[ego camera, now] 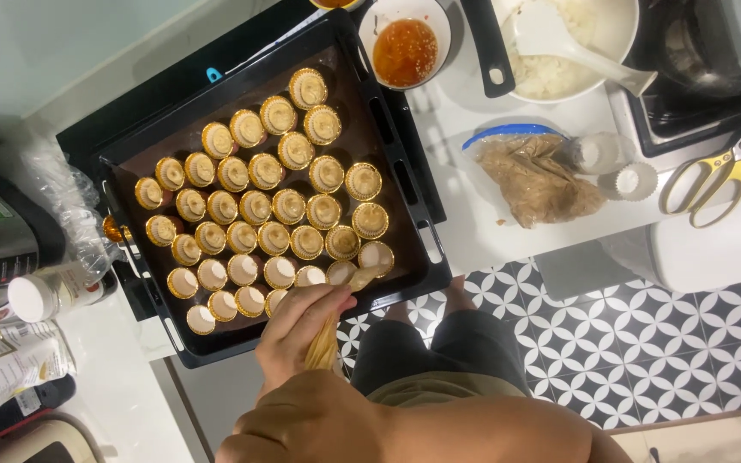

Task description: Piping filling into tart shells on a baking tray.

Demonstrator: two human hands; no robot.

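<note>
We see a black baking tray (426, 249) of gold paper cups (268, 201), our left hand (302, 330) wrapped around a piping bag (328, 343), nozzle over the tray's near edge, right hand (302, 424) squeezing the bag's end, plastic bag of filling (538, 176) right of the tray.

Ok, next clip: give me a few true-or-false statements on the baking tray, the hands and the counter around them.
1. The black baking tray holds gold paper cups. True.
2. Every cup is filled. False: the cups nearest the person look empty.
3. The piping bag is gripped by two hands. True, as far as the view shows; which hand is which is unclear.
4. The yellow-handled scissors lie on the tray. False: they lie on the counter, right of it.
5. The bowl of orange sauce stands beyond the tray. True.
</note>
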